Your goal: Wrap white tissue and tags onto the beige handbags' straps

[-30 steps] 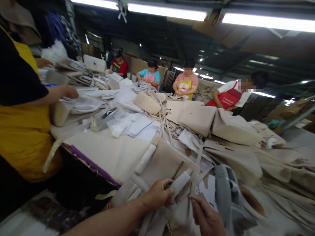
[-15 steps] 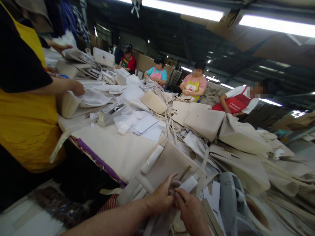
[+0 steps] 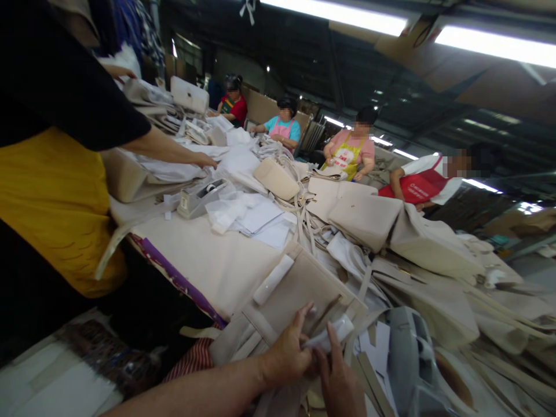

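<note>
A beige bag [image 3: 299, 286] lies right in front of me, with a zip or metal strip near its right edge. A white wrapping [image 3: 332, 335], perhaps paper or foam around a strap, sits near that edge. My left hand [image 3: 289, 350] grips its near end between thumb and fingers, the index finger raised. My right hand [image 3: 341, 373] holds the same wrapping from the right, its index finger stretched along it. A second white wrapped piece [image 3: 273, 280] lies on the bag's left side. Fingers hide part of the wrapping's lower end.
A grey tape dispenser [image 3: 406, 353] stands at my right, beside beige bags [image 3: 428, 289]. Ahead are white paper sheets [image 3: 260, 219] and a grey box-like holder [image 3: 204, 198]. A co-worker in a yellow apron [image 3: 56, 202] reaches over the table from the left. Several people sit across the table.
My right hand's index finger has straightened along the wrapping, and more of the wrapping shows between my hands. The co-worker at left has stretched an arm rightward over the table.
</note>
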